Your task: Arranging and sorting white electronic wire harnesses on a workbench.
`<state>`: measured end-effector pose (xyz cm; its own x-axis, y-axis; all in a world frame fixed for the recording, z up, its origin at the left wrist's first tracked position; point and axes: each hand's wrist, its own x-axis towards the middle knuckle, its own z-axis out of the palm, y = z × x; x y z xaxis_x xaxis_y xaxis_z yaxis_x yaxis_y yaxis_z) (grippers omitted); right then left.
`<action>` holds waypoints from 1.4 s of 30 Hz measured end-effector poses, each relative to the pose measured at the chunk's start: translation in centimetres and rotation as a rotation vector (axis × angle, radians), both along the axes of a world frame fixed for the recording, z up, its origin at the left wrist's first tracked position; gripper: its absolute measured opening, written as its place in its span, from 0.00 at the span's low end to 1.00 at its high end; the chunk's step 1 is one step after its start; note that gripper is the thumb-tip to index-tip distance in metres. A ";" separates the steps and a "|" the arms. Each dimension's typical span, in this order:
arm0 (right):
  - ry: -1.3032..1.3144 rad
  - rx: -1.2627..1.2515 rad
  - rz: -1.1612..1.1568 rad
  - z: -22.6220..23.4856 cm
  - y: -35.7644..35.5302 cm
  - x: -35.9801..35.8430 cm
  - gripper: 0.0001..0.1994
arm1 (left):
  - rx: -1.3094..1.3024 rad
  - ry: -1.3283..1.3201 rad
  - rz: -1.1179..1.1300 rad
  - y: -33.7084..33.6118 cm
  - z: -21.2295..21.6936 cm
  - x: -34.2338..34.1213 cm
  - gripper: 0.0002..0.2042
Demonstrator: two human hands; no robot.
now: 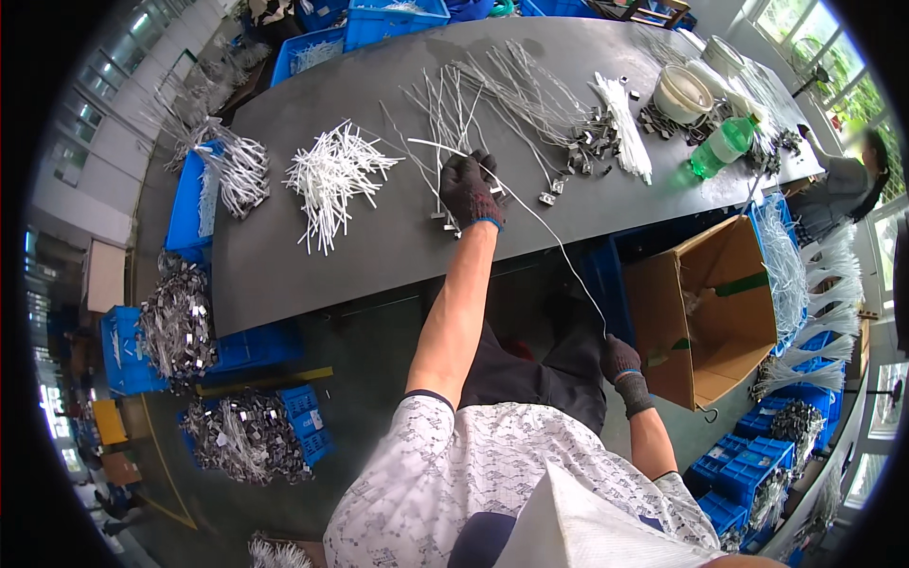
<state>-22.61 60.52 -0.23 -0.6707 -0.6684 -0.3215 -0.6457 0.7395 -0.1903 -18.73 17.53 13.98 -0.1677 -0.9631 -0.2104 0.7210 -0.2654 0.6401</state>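
My left hand (471,192), in a dark knitted glove, is closed over the table on a thin white wire (559,241). A short white tube (434,146) sticks out from the left side of that fist. The wire sags from there over the table's front edge to my right hand (621,358). That hand, gloved too, is down beside my right thigh, its fingers closed at the wire's end. Thin wires with small metal clips (453,221) lie around my left hand. Left of it is a loose pile of short white tubes (336,180).
On the grey table (275,270) are wires with dark clips (592,142), a bundle of white tubes (623,128), a green bottle (721,147) and a white bucket (682,93). An open cardboard box (663,322) stands at right. Blue crates (305,417) surround the table. Another person (843,185) is at far right.
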 end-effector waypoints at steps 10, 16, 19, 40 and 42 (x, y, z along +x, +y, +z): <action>-0.057 0.055 -0.003 0.1 -0.5 0.9 0.12 | -0.220 -0.334 -0.535 2.9 -3.1 2.3 0.06; -0.223 -0.072 0.159 0.1 -0.3 -1.5 0.17 | -0.287 -0.414 -0.534 4.8 -2.8 2.4 0.10; -0.836 -0.714 -0.154 9.1 -9.4 0.8 0.21 | -0.319 -0.487 -0.753 7.4 -1.9 3.0 0.12; -0.534 -1.027 -0.104 3.7 -23.9 0.3 0.26 | -0.453 -0.546 -0.774 8.9 -4.3 7.3 0.13; -0.036 -0.923 0.100 6.9 -23.9 3.1 0.21 | -0.540 -0.573 -0.687 7.4 -4.7 7.4 0.12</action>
